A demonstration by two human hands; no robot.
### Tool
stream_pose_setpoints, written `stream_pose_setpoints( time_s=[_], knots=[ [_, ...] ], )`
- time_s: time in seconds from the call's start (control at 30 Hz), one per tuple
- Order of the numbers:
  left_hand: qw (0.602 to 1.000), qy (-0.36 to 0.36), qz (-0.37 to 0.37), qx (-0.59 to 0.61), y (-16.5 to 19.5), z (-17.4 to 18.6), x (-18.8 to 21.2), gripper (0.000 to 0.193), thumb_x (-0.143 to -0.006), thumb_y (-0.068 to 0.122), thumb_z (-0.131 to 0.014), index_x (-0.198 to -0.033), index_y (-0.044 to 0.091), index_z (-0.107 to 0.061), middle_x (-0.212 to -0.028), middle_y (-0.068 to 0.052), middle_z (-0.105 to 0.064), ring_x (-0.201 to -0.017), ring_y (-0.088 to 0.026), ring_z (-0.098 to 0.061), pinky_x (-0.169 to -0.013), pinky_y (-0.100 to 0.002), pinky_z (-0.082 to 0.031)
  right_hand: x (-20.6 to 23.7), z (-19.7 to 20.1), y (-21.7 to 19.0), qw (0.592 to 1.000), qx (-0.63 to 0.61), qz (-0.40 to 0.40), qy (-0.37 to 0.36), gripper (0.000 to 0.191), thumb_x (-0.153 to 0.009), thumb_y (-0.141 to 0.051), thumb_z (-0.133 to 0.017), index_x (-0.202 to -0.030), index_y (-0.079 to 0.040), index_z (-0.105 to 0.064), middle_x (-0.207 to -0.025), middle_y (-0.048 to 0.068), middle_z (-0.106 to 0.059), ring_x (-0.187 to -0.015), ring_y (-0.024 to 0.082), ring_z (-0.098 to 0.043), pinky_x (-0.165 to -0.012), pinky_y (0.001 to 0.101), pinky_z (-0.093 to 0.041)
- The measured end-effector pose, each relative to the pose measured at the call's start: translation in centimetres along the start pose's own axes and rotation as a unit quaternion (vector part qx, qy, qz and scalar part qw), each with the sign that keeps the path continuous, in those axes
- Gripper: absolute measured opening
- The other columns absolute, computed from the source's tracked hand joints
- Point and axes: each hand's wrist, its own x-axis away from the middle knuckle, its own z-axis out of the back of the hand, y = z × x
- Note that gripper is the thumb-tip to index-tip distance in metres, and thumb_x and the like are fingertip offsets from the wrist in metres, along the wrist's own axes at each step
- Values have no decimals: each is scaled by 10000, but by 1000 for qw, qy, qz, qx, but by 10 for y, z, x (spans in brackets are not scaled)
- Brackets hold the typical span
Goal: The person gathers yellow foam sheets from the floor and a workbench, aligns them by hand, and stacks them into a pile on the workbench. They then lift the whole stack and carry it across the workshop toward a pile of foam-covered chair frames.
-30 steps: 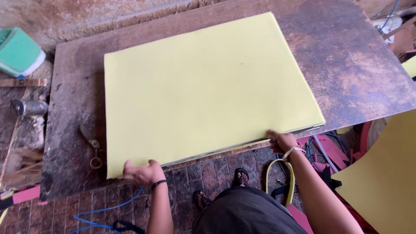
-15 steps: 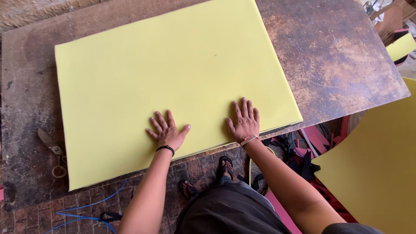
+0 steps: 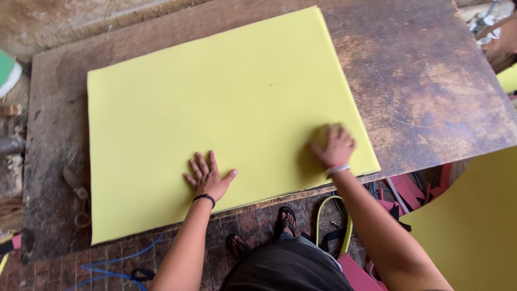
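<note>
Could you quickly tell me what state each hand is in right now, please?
Left hand: open, fingers spread, palm flat on the large yellow foam sheet, holding nothing.
Right hand: motion-blurred, resting on the same sheet; open or closed cannot be told.

head view looks steeply down, close.

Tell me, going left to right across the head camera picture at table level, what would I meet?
Rusty scissors on the worn wooden table → large yellow foam sheet → left hand flat on it → right hand on the sheet → another yellow sheet at right.
</note>
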Motion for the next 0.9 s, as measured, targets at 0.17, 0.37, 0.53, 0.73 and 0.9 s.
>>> stream_pose_setpoints(
  time_s=[0.17, 0.37, 0.53, 0.73, 0.9],
  knots=[
    [1000, 14, 14, -14, -5, -5, -2, 1141, -819, 866, -422, -1637, 252, 83, -1698, -139, 215, -1550, -355, 214, -1189, -660, 85, -52, 21, 76, 977, -190, -97, -31, 1051, -741, -721, -787, -1444, -15, -454, -1446, 250, -506, -1386, 377, -471, -1154, 475, -401],
    [999, 19, 14, -35, -6, -11, -3, 1153, -807, 887, -402, -1638, 263, 96, -1690, -140, 198, -1548, -360, 184, -1187, -669, 59, -40, 2, 70, 967, -225, -80, 91, 1076, -715, -669, -815, -1480, -29, -410, -1492, 187, -478, -1321, 360, -501, -1060, 483, -437],
    [997, 68, 30, 0, -4, -15, 4, 1104, -800, 787, -554, -1637, 262, -61, -1710, -133, 66, -1567, -364, 61, -1215, -627, -30, -38, 16, 73, 943, -292, -151, 44, 845, -767, -552, -833, -1366, -35, -535, -1322, 193, -634, -1213, 346, -625, -1023, 431, -497],
    [983, 165, -66, 34, 39, -14, -4, 748, -855, 439, -715, -1509, 195, -447, -1688, -170, -234, -1569, -343, -205, -1245, -563, -175, -62, 24, 95, 941, -309, -135, 35, 508, -893, -426, -737, -1235, -58, -660, -1172, 190, -717, -1106, 363, -681, -955, 467, -521],
    [975, 183, -106, 60, 94, -17, -9, 620, -840, 349, -698, -1414, 194, -522, -1626, -170, -317, -1525, -335, -260, -1237, -548, -194, -61, 17, 103, 940, -314, -129, 17, 584, -879, -431, -760, -1294, -45, -621, -1242, 214, -688, -1144, 369, -664, -994, 458, -513]
  ],
)
